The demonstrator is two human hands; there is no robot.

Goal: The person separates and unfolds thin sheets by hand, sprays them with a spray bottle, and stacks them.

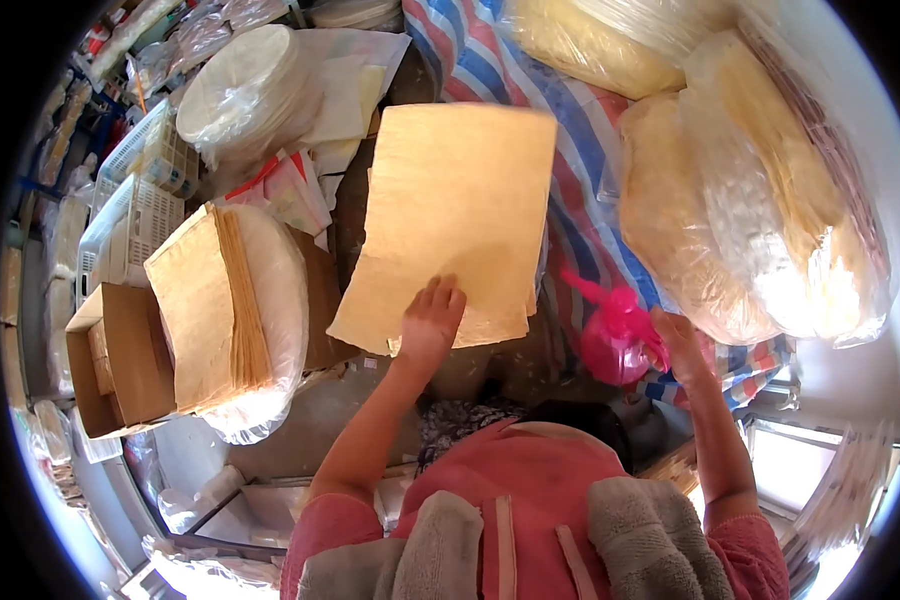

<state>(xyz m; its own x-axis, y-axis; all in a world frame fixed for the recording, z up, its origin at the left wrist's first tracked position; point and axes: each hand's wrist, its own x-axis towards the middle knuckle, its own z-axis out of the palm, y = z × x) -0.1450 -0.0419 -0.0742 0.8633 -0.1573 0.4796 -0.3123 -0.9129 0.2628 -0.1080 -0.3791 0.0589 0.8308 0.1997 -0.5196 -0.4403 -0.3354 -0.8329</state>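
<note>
A stack of tan rectangular sheets (460, 210) lies in front of me, its lower edges uneven. My left hand (434, 318) rests on the lower part of the top sheet, palm down with its fingers extended. To the right of the sheets, my right hand (676, 340) is wrapped round the handle side of a pink spray bottle (618, 340). The bottle is held upright, and its nozzle points up and left towards the sheets.
On the left, another stack of tan sheets (205, 310) leans beside a cardboard box (135, 360). White crates (135, 225) and wrapped round sheets (240, 90) stand behind. Large plastic-wrapped bundles (740, 200) lie right, beside striped cloth (580, 170).
</note>
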